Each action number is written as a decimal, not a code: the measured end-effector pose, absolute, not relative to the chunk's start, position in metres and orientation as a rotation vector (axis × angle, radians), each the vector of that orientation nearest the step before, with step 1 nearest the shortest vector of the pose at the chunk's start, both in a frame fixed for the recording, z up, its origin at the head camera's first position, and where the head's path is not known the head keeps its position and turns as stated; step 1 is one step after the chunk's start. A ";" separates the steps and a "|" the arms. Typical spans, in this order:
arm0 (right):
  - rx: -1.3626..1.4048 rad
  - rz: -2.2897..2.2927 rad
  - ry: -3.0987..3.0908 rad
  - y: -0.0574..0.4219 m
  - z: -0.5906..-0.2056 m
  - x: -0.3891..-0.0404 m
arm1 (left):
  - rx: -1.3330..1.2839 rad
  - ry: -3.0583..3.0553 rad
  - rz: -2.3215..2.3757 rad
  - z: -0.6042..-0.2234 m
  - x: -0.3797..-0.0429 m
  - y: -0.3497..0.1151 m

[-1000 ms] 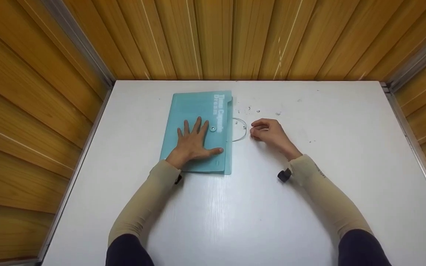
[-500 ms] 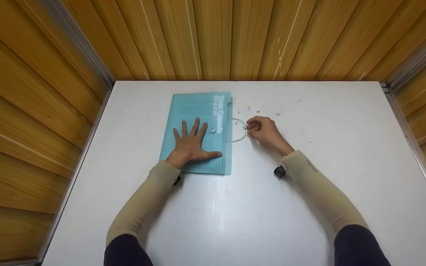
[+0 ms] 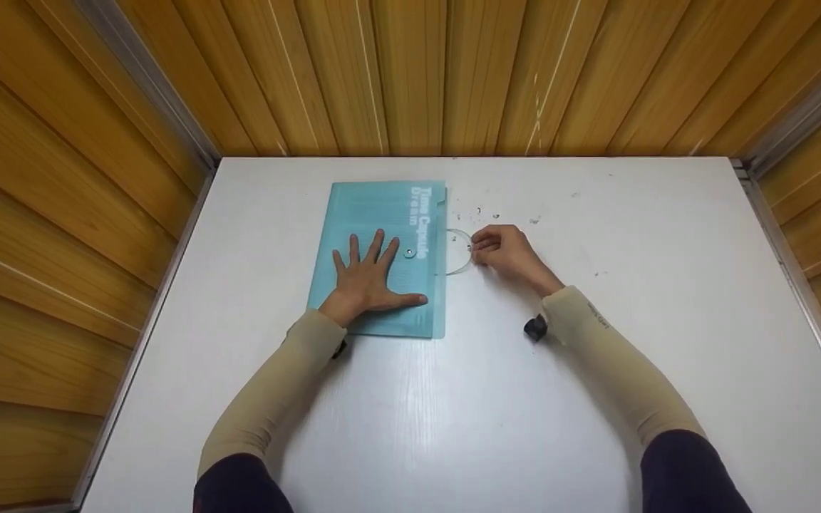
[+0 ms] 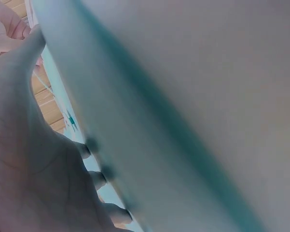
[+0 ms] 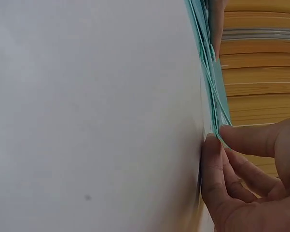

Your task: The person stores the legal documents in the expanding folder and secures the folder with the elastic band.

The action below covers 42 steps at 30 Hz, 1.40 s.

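A teal plastic document folder (image 3: 382,206) with white lettering and a round button (image 3: 409,252) lies flat on the white table. My left hand (image 3: 366,281) rests on it with fingers spread and thumb pointing right. From the folder's right side a thin elastic cord (image 3: 462,269) loops out over the table. My right hand (image 3: 507,249) is at the far end of that loop. In the right wrist view, thumb and forefinger pinch the teal cord (image 5: 211,79) low at the table. The left wrist view shows the folder's near edge (image 4: 135,116) close up, blurred, beside the palm.
Small dark marks (image 3: 496,216) dot the white table (image 3: 596,399) beyond and right of the cord. Wood-patterned panels (image 3: 410,78) wall in the back and both sides, with metal corner strips (image 3: 147,71). A black wrist camera (image 3: 535,328) hangs under the right sleeve.
My right hand has moved slightly left, from just beside the cord loop onto its end, and its fingertips have closed on the cord. My left hand shifted a little on the folder, staying flat.
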State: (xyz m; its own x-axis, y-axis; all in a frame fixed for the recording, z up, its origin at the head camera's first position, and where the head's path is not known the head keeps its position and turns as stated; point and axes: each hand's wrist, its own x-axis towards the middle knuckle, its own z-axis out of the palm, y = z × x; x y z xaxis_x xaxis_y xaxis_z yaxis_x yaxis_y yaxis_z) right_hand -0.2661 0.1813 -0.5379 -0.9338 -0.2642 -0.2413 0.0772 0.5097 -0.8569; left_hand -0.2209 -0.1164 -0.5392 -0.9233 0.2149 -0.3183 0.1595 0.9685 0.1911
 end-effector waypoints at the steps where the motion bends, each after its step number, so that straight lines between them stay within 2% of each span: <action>1: -0.168 -1.391 2.414 0.181 -0.539 -0.267 | 0.271 2.774 0.229 -0.539 -0.221 -0.116; 29: -0.294 -1.627 2.332 0.141 -0.545 -0.272 | 0.266 2.756 0.251 -0.539 -0.222 -0.109; 42: -0.545 -1.308 2.603 0.107 -0.540 -0.275 | 0.246 2.760 0.218 -0.539 -0.222 -0.116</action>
